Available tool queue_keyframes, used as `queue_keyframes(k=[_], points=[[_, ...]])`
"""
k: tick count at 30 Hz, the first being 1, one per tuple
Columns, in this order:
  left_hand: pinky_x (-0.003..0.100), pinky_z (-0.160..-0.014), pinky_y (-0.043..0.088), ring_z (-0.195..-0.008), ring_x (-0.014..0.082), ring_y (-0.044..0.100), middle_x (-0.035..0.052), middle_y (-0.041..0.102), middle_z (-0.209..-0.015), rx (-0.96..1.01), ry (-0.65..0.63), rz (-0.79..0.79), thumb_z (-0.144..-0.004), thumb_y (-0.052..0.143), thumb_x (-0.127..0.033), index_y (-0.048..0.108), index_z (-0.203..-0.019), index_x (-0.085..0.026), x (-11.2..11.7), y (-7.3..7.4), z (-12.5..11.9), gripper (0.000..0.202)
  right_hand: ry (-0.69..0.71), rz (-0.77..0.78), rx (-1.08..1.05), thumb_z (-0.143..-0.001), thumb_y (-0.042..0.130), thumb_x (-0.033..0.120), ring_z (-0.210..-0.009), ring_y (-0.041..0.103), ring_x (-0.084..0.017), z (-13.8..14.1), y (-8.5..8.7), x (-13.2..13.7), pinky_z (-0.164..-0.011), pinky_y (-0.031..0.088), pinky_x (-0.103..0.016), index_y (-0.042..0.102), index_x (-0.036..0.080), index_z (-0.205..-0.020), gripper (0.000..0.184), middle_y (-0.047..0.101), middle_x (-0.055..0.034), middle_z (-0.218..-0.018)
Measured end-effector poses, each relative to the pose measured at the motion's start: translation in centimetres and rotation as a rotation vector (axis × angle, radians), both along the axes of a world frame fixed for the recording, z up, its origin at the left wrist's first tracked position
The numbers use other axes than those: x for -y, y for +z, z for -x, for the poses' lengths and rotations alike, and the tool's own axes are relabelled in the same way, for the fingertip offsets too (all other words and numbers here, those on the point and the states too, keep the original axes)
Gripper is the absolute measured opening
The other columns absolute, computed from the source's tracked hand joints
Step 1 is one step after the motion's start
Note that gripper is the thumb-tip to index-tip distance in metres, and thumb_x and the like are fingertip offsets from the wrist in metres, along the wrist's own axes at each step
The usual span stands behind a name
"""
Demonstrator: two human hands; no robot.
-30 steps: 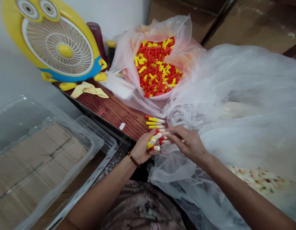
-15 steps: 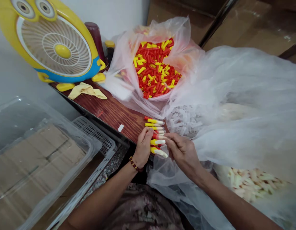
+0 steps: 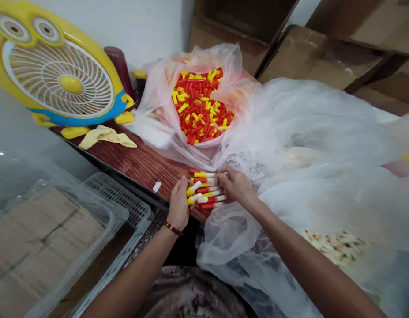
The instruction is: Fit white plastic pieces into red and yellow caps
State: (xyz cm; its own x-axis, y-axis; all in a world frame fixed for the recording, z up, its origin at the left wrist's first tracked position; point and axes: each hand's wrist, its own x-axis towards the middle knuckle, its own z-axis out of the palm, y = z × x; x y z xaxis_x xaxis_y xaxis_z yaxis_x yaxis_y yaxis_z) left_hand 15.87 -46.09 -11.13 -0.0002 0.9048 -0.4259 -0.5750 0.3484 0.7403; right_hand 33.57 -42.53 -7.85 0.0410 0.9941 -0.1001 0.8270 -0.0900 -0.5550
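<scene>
Several short yellow tubes with white tips [image 3: 193, 189] stick out of my left hand [image 3: 178, 204], which is closed around them. Beneath and beside them, a row of red and yellow tubes with pale, clear-capped ends [image 3: 213, 194] lies on the wooden table. My right hand [image 3: 236, 184] is at the right ends of this row, its fingers curled together. Whatever its fingertips hold, if anything, is too small to make out. Just beyond that hand is a pile of small clear plastic caps [image 3: 245, 165], partly covered by plastic film.
A plastic bag [image 3: 158, 101] full of red and yellow tubes [image 3: 204, 108] stands behind the row. A yellow fan [image 3: 72, 84] and a cream cloth [image 3: 103, 137] are at the left. Large translucent bags [image 3: 317, 181] fill the right, with pale pieces [image 3: 336, 247] inside. A clear bin [image 3: 120, 216] stands lower left.
My right hand has come away from the pieces in my left hand, toward the row's capped ends. My left hand has shifted left, its pieces now tilted up. The view has turned slightly.
</scene>
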Motion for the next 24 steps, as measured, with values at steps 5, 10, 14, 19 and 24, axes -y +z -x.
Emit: queue_keyframes(k=[5,10,14,19,24], points=[[0.013,-0.032,0.03,-0.041,0.0044,0.045,-0.0052,0.049,-0.056,0.0,-0.051,0.01,-0.072,0.066,-0.062,0.052,-0.075,-0.016,-0.4,-0.2,-0.3,0.049,-0.058,0.075,0.571,-0.087,0.05,0.04,-0.092,0.066,-0.028,-1.7,0.6,-1.1,-0.074,0.046,-0.035,0.068,0.019,-0.091,0.027,0.071,-0.0125,-0.094],[0.013,-0.032,0.028,-0.04,0.0049,0.046,-0.0049,0.051,-0.054,0.036,-0.146,0.064,-0.071,0.066,-0.064,0.05,-0.074,-0.017,-0.7,-0.3,0.0,0.05,-0.074,0.108,0.576,-0.082,0.053,0.033,-0.092,0.067,-0.03,-1.2,1.0,-1.7,-0.074,0.046,-0.035,0.067,0.015,-0.085,0.023,0.071,-0.0157,-0.092],[0.012,-0.03,0.023,-0.037,0.0045,0.043,-0.0054,0.049,-0.053,0.02,-0.185,0.045,-0.071,0.065,-0.065,0.049,-0.073,-0.017,-0.6,-0.2,-0.1,0.051,0.046,0.068,-0.047,-0.08,0.053,0.031,-0.065,0.065,-0.019,-0.6,2.5,0.0,-0.057,0.045,-0.026,0.06,0.017,-0.085,0.017,0.069,-0.0061,-0.076],[0.012,-0.033,0.028,-0.04,0.0052,0.048,-0.0031,0.052,-0.055,-0.011,-0.249,0.029,-0.073,0.065,-0.063,0.052,-0.073,-0.015,-0.1,-0.1,-0.8,0.049,0.206,0.064,-0.559,-0.079,0.061,0.036,-0.049,0.057,-0.013,0.4,4.3,3.5,-0.045,0.043,-0.022,0.055,0.019,-0.092,0.022,0.065,0.0006,-0.067],[0.013,-0.036,0.034,-0.044,0.0072,0.054,-0.0015,0.055,-0.058,-0.024,-0.262,0.049,-0.075,0.064,-0.061,0.054,-0.075,-0.015,0.4,0.2,-0.9,0.047,0.308,-0.011,-0.484,-0.083,0.06,0.033,-0.058,0.061,-0.014,-0.3,4.5,5.0,-0.051,0.047,-0.023,0.061,0.017,-0.092,0.019,0.065,-0.0007,-0.066]])
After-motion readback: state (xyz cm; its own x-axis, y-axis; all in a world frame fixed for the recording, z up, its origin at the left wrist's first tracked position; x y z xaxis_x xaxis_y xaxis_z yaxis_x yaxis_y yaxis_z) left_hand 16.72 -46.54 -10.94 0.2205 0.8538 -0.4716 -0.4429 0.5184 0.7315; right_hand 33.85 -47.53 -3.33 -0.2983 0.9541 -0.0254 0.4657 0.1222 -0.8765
